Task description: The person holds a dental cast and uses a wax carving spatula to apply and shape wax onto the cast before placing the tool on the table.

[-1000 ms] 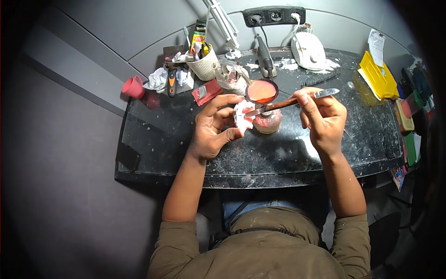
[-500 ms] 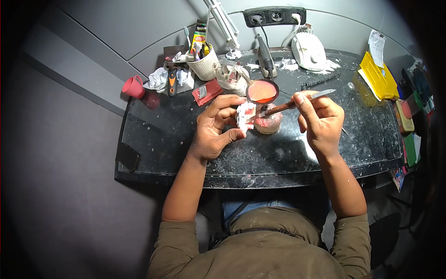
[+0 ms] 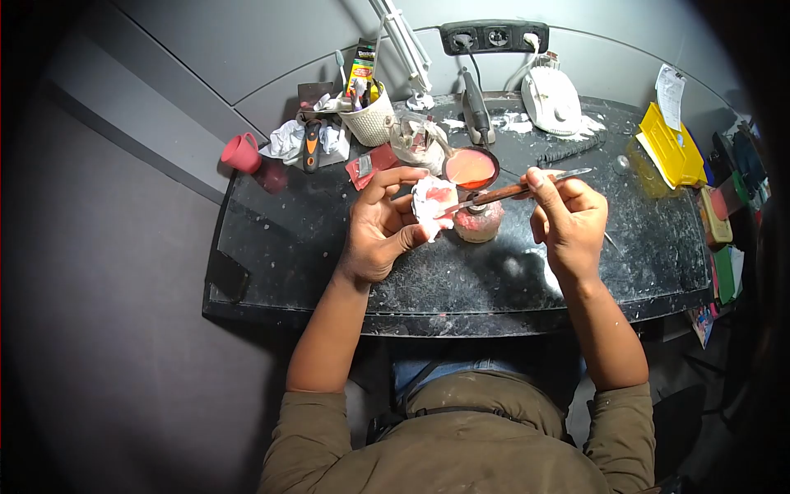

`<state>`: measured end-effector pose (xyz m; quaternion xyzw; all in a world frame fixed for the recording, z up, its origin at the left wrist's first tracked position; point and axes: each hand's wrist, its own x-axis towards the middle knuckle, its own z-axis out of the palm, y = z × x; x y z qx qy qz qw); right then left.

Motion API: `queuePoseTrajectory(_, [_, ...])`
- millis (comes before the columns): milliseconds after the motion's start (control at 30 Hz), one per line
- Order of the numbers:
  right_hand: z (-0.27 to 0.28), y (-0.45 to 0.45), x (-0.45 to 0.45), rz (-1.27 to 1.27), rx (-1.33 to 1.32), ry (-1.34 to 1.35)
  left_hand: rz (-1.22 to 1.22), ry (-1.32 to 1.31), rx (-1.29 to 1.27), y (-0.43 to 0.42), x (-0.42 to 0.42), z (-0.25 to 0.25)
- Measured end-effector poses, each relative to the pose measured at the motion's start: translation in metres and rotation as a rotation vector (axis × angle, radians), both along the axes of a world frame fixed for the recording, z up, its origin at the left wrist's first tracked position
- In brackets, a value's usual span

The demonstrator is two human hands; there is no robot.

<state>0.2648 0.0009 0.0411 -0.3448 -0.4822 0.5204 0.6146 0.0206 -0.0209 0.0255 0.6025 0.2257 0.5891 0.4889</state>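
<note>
In my left hand [image 3: 377, 226] is a white plaster dental cast [image 3: 423, 198] with pink wax on it, pinched between thumb and fingers. My right hand [image 3: 568, 206] is closed around the wooden handle of a wax knife [image 3: 504, 193]. One metal end of the knife reaches the pink area of the cast; the other points up to the right. Behind the knife stands a wax-spattered burner [image 3: 479, 224], its top partly covered by the tool. A small dark pan [image 3: 471, 167] of melted pink-orange wax sits just above the burner.
Pink wax sheets [image 3: 372, 163], a glass jar [image 3: 418, 144] and a woven cup of tools [image 3: 370, 119] stand at the back left. A pink mug [image 3: 241, 153] is farther left. Toward the back right are a rotary handpiece [image 3: 476, 111], a white device [image 3: 551, 100] and a yellow tray [image 3: 671, 148].
My left hand has turned the cast so more of its pink inner face shows toward me. The wax knife's tip has moved slightly lower along it. The camera view has shifted a little.
</note>
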Motion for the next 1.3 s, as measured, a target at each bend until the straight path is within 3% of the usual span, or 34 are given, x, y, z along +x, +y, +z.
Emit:
queuePoseTrajectory(133, [0.0, 0.002, 0.0, 0.007, -0.01, 0.03, -0.074, -0.046, -0.138, -0.003, -0.003, 0.005])
queuePoseTrajectory(400, [0.0, 0.002, -0.003, -0.041, 0.114, 0.038, -0.055, -0.039, -0.098, -0.002, -0.003, 0.003])
queuePoseTrajectory(700, [0.0, 0.003, -0.003, -0.038, -0.081, 0.01, -0.073, -0.036, -0.089, 0.0, -0.004, 0.003])
queuePoseTrajectory(833, [0.0, 0.002, 0.001, 0.015, -0.011, 0.009, -0.181, -0.107, -0.164, 0.0, -0.007, 0.003])
queuePoseTrajectory(1167, [-0.012, 0.004, 0.002, 0.081, 0.336, 0.065, -0.15, -0.016, -0.217, 0.0, -0.009, 0.003])
queuePoseTrajectory(1300, [-0.015, 0.004, 0.003, 0.079, 0.351, 0.019, -0.147, -0.007, -0.241, -0.001, -0.009, 0.004])
